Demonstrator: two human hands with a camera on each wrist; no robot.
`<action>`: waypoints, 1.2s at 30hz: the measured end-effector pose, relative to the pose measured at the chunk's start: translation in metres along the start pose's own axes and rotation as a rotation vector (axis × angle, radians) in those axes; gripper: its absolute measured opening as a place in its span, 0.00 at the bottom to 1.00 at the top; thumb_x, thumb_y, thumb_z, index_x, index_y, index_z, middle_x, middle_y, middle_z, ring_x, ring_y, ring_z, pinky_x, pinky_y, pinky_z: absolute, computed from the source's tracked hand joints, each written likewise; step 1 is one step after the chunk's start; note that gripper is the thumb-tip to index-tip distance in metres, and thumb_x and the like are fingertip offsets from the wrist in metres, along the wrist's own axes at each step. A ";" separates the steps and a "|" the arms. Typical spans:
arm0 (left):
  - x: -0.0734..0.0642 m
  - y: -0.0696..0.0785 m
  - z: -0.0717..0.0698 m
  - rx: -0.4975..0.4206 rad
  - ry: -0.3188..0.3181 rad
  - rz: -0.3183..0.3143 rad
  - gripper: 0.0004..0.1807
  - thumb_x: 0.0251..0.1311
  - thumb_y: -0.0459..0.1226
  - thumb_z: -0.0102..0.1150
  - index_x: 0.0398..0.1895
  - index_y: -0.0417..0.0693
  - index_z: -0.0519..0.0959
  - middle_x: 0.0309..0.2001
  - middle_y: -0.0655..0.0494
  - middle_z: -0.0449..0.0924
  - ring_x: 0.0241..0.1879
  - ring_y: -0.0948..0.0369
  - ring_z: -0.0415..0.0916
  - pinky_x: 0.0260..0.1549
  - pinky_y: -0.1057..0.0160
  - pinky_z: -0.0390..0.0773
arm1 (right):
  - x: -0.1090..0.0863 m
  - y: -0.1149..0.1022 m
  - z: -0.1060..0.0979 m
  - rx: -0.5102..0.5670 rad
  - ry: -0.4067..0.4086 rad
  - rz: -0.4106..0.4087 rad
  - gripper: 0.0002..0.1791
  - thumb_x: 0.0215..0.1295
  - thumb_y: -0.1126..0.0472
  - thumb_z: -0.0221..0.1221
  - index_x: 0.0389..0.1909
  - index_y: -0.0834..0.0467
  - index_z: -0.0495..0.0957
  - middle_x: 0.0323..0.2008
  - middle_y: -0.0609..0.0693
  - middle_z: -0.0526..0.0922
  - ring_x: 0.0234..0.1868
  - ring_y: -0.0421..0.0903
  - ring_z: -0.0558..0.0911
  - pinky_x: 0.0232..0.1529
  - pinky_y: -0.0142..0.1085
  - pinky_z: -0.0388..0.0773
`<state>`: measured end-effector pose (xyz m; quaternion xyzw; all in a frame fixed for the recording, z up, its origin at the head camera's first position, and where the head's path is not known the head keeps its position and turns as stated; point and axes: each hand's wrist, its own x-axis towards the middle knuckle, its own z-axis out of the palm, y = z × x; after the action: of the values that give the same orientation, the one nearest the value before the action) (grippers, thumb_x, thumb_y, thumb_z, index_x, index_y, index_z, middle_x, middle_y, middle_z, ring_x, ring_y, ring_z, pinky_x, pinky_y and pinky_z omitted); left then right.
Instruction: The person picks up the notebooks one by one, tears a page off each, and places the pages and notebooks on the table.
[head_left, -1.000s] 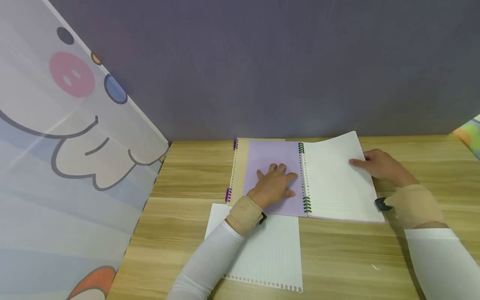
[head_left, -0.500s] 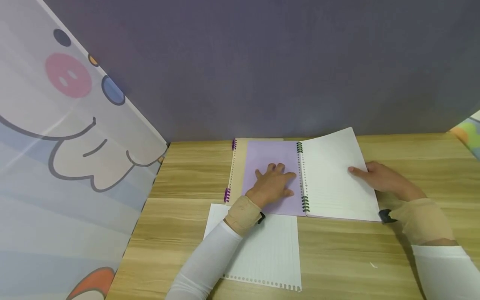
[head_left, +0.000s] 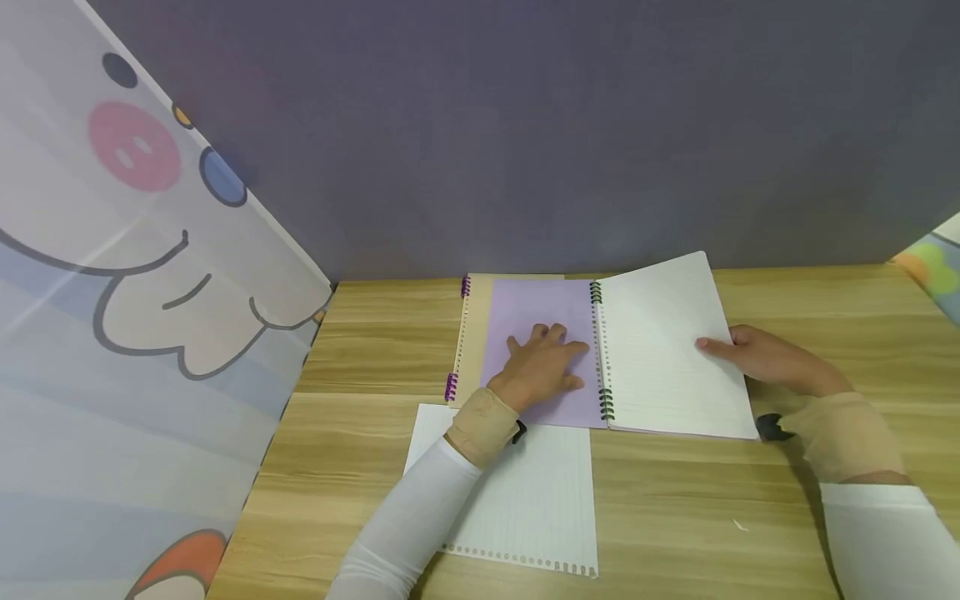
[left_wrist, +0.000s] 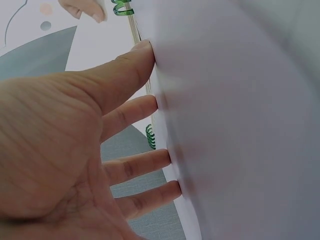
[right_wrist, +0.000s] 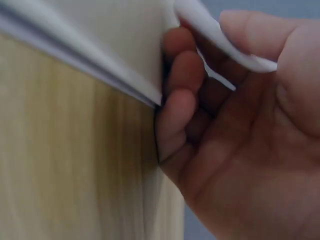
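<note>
A spiral notebook lies open, its purple cover [head_left: 517, 304] to the left and its white lined page [head_left: 652, 358] to the right of the green coil [head_left: 607, 404]. My left hand [head_left: 542, 371] presses on the purple cover with spread fingers; in the left wrist view the fingertips [left_wrist: 165, 156] touch its surface. At the right edge, my right hand [head_left: 772, 358] pinches the page, thumb on top and fingers curled beneath. The page's upper right corner is lifted. In the right wrist view, the raised sheet [right_wrist: 215, 37] bends between thumb and fingers.
A beige notebook [head_left: 477, 333] with a purple coil lies partly under the purple cover. Nearer lies a loose lined sheet [head_left: 525, 500] with torn holes, partly hidden by the left arm. A paper scrap [head_left: 740, 525] is on the wooden table [head_left: 675, 500]. A grey wall [head_left: 525, 133] stands behind.
My right hand has moved slightly down and toward me along the page's edge, and the page's upper corner has risen a little. The left hand stays on the cover. The view shifts slightly.
</note>
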<state>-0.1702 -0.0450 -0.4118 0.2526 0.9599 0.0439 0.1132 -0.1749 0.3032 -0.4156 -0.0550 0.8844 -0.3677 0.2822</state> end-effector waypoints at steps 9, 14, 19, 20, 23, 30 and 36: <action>0.001 -0.001 0.001 0.002 0.000 0.000 0.35 0.63 0.59 0.62 0.74 0.73 0.69 0.74 0.56 0.66 0.75 0.48 0.59 0.62 0.26 0.65 | -0.012 0.012 -0.010 -0.028 -0.032 0.025 0.49 0.79 0.34 0.41 0.77 0.73 0.49 0.74 0.75 0.56 0.73 0.74 0.59 0.64 0.63 0.67; 0.001 -0.001 -0.001 0.011 0.002 -0.002 0.35 0.63 0.60 0.61 0.74 0.73 0.68 0.74 0.57 0.66 0.74 0.49 0.60 0.61 0.28 0.67 | -0.013 0.010 -0.011 -0.033 -0.037 0.017 0.48 0.79 0.34 0.41 0.77 0.73 0.50 0.74 0.76 0.54 0.74 0.76 0.56 0.64 0.64 0.67; 0.002 -0.002 -0.003 0.001 0.003 -0.003 0.35 0.63 0.59 0.63 0.74 0.73 0.68 0.74 0.57 0.65 0.73 0.51 0.60 0.61 0.29 0.67 | -0.012 0.007 -0.014 -0.055 -0.043 0.002 0.44 0.80 0.34 0.37 0.77 0.68 0.58 0.75 0.69 0.60 0.75 0.70 0.58 0.64 0.53 0.70; 0.002 -0.003 -0.003 -0.001 0.001 -0.001 0.36 0.63 0.60 0.63 0.74 0.73 0.68 0.74 0.57 0.65 0.74 0.51 0.59 0.61 0.29 0.67 | -0.012 0.006 -0.014 -0.047 -0.045 -0.003 0.44 0.80 0.34 0.36 0.78 0.67 0.56 0.76 0.69 0.58 0.76 0.71 0.56 0.66 0.54 0.69; 0.002 -0.006 -0.003 -0.015 -0.005 0.012 0.37 0.63 0.60 0.63 0.75 0.73 0.67 0.75 0.58 0.64 0.74 0.52 0.59 0.62 0.27 0.64 | -0.009 0.005 -0.013 -0.025 -0.049 -0.013 0.46 0.81 0.34 0.35 0.79 0.69 0.50 0.79 0.70 0.51 0.78 0.73 0.50 0.70 0.59 0.64; 0.007 -0.018 -0.005 -0.021 -0.047 0.024 0.38 0.64 0.61 0.62 0.77 0.70 0.65 0.72 0.59 0.64 0.70 0.55 0.60 0.62 0.33 0.67 | -0.004 0.004 -0.004 -0.016 -0.042 -0.019 0.43 0.81 0.36 0.37 0.76 0.70 0.59 0.73 0.68 0.66 0.73 0.65 0.66 0.62 0.45 0.74; 0.030 -0.019 -0.018 -0.041 -0.096 0.037 0.43 0.66 0.61 0.59 0.80 0.59 0.59 0.72 0.51 0.63 0.68 0.51 0.60 0.62 0.38 0.68 | -0.010 0.004 -0.005 -0.033 -0.012 0.018 0.47 0.79 0.34 0.40 0.76 0.72 0.58 0.74 0.72 0.61 0.74 0.71 0.62 0.65 0.59 0.69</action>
<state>-0.2088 -0.0468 -0.4032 0.2698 0.9474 0.0536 0.1635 -0.1692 0.3122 -0.4103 -0.0541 0.8890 -0.3502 0.2899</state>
